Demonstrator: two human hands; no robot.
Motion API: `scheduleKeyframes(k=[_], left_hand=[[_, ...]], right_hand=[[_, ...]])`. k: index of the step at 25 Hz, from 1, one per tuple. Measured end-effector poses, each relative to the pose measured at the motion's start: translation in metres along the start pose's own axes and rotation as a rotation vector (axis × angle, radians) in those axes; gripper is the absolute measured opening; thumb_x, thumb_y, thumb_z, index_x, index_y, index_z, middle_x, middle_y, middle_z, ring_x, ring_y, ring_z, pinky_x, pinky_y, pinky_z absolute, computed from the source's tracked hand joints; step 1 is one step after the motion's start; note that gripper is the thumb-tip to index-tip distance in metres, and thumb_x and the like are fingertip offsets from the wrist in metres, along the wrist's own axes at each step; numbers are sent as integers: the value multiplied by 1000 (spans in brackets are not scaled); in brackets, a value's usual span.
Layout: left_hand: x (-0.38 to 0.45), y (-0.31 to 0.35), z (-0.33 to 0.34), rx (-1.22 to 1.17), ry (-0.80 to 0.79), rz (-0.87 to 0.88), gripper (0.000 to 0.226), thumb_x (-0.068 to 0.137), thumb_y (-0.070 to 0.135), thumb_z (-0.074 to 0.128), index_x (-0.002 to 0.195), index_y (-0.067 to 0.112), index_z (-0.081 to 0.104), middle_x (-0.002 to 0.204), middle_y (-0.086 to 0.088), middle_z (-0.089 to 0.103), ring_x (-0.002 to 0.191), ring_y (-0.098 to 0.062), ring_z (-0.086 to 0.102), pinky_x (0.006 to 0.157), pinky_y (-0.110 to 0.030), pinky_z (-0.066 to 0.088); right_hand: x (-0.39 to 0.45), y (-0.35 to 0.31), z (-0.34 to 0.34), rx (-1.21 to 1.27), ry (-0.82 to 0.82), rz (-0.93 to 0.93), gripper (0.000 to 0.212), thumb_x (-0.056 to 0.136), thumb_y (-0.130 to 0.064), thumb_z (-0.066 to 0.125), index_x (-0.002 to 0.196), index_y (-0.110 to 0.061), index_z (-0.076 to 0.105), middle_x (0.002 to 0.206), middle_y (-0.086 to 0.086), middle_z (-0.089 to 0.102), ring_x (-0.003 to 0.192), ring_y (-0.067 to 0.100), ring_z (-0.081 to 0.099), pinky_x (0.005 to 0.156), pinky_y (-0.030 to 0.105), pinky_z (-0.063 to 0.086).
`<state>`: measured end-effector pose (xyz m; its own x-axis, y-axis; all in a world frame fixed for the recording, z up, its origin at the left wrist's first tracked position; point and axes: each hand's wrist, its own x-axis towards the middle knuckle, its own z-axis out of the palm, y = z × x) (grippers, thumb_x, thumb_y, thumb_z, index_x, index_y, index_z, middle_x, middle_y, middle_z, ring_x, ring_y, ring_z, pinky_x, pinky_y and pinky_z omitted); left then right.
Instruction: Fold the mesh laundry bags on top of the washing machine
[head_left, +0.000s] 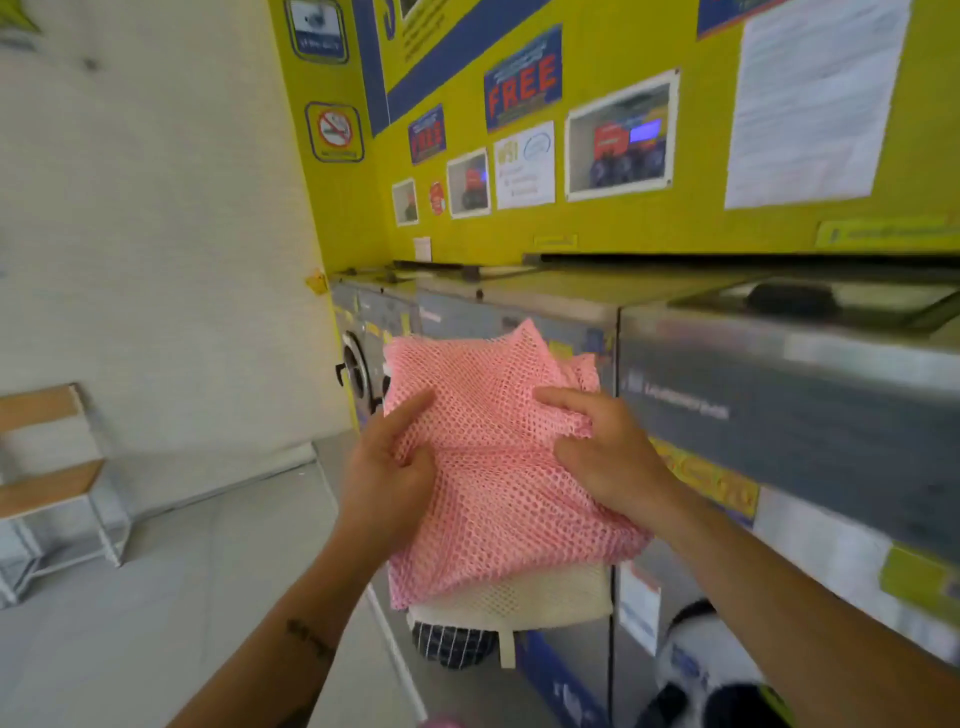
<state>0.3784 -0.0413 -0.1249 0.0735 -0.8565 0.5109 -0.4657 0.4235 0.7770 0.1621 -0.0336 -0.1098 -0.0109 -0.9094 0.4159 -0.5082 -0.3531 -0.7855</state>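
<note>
While gripped, pink mesh bag (498, 467) midair.

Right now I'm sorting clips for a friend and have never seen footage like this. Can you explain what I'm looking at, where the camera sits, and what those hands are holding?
There is no robot here. A person wears a wide-angle camera on the head, so this single picture looks forward and down along their own bare arms.

The left hand and the right hand both grip a pink mesh laundry bag, held up in the air in front of a row of grey washing machines. A cream mesh bag hangs just under the pink one; which hand carries it I cannot tell.

The bags are not lying on a machine top yet. Behind the machines is a yellow wall with posters, and at far left a wooden bench. The picture is blurred, so the small print is unreadable.
</note>
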Motion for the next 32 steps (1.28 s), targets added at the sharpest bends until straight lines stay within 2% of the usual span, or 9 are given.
scheduleKeyframes(k=[11, 14, 16, 20, 22, 25, 28, 30, 32], left_hand=[[-189, -251, -74, 112, -366, -627, 49, 94, 14, 47, 138, 37, 46, 150, -5, 41, 129, -29, 46, 105, -47, 41], [-223, -305, -58, 72, -402, -747, 48, 97, 11, 46, 140, 31, 45, 152, -4, 37, 98, -5, 54, 74, -11, 52], [-243, -354, -40, 72, -414, -850, 48, 97, 8, 46, 141, 28, 46, 149, -3, 37, 85, 2, 45, 66, -7, 42], [-293, -460, 6, 2, -415, -1008, 54, 91, 5, 50, 138, 31, 49, 149, 1, 44, 124, -19, 50, 100, -32, 48], [-319, -506, 28, -14, -406, -1052, 57, 89, 0, 49, 138, 28, 49, 149, 4, 44, 123, -4, 50, 95, -23, 49], [-349, -562, 55, -22, -416, -1127, 61, 89, -1, 47, 141, 30, 43, 152, 7, 38, 78, 24, 57, 62, -11, 51], [-374, -607, 72, -17, -426, -1179, 64, 90, 3, 49, 142, 37, 39, 156, 2, 29, 97, -8, 66, 62, -22, 57], [-384, -627, 78, 87, -475, -1231, 60, 89, 10, 54, 142, 36, 41, 157, -3, 28, 118, -22, 56, 78, -30, 59], [-388, -634, 80, 221, -511, -1245, 54, 87, 13, 57, 138, 27, 48, 150, -5, 40, 95, -11, 62, 72, -25, 56]], right_hand=[[-151, 113, 266, -131, -500, 468, 64, 76, 0, 52, 133, -29, 58, 136, -10, 46, 122, 11, 49, 83, 12, 44], [-168, 157, 309, -175, -635, 558, 66, 75, 5, 51, 135, -20, 57, 145, 1, 47, 134, 18, 43, 104, 22, 31], [-175, 199, 343, -197, -723, 605, 67, 76, 9, 50, 137, -17, 55, 147, 3, 46, 136, 18, 41, 104, 22, 29], [-199, 300, 414, -250, -838, 639, 68, 78, 11, 48, 138, -20, 53, 156, 6, 33, 140, 22, 37, 97, 19, 36], [-213, 343, 446, -253, -900, 655, 68, 81, 11, 49, 141, -21, 50, 158, 5, 28, 128, 22, 50, 82, 23, 53], [-231, 398, 488, -293, -947, 658, 67, 84, 7, 52, 141, -26, 48, 154, 5, 36, 82, 7, 61, 58, 25, 58], [-247, 453, 526, -344, -1008, 639, 68, 83, 5, 55, 140, -31, 48, 149, 8, 35, 73, 6, 58, 41, 13, 44], [-254, 483, 540, -357, -1087, 661, 73, 77, -1, 62, 140, -34, 47, 145, 6, 36, 91, 15, 61, 51, 18, 50], [-258, 499, 544, -357, -1116, 665, 73, 72, -11, 68, 139, -32, 47, 137, 9, 46, 103, 22, 61, 71, 26, 57]])
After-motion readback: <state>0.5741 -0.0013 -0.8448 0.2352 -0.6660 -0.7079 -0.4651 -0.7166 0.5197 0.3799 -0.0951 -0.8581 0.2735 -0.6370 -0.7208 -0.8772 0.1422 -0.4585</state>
